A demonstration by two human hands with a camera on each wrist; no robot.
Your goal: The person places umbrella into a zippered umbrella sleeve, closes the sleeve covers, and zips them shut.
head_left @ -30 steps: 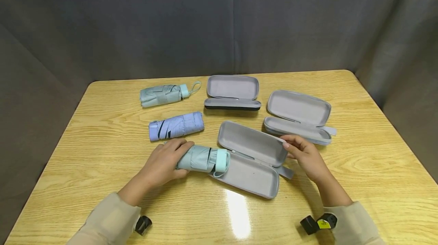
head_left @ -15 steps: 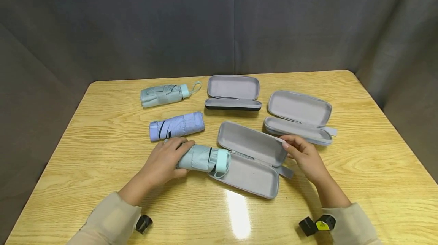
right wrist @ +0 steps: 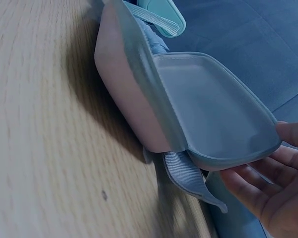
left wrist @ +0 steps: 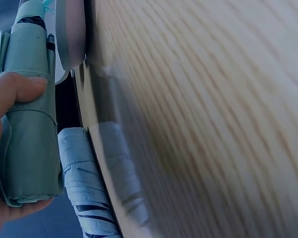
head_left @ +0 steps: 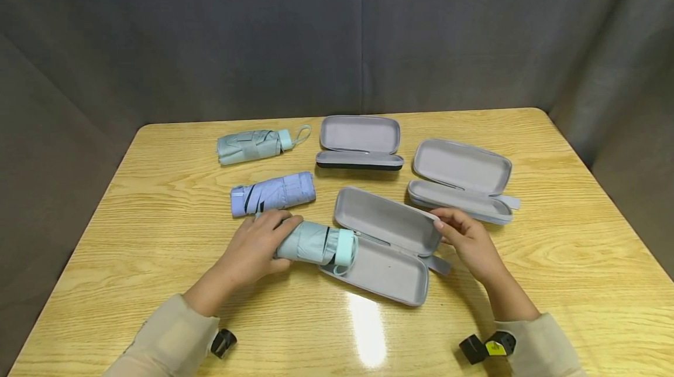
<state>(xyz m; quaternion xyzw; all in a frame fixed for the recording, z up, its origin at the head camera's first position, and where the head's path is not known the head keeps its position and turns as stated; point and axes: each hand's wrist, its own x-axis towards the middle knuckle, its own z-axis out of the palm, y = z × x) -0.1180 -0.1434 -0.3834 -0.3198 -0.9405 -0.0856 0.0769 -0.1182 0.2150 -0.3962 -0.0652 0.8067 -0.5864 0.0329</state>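
Observation:
My left hand [head_left: 259,248] grips a folded pale green umbrella [head_left: 310,242], thumb on one side and fingers around the other. The umbrella's mint handle end and cord loop hang over the left end of an opened grey case [head_left: 387,274]. In the left wrist view the umbrella [left wrist: 32,134] is held above the table. My right hand [head_left: 471,242] pinches the right end of that case's raised lid. In the right wrist view the right hand [right wrist: 275,183] has its thumb on the lid's rim [right wrist: 278,131] and its fingers behind. A fabric strap [right wrist: 191,181] sticks out at the hinge.
Behind the left hand lie a folded lavender-blue umbrella [head_left: 274,194] and another pale green umbrella [head_left: 250,147]. Two more opened cases stand behind: one with a black base [head_left: 360,160] and a grey one [head_left: 463,189] at the right. A dark curtain [head_left: 337,37] hangs behind the table.
The umbrella in my left hand has shifted very slightly right over the case. My right hand has stayed on the lid.

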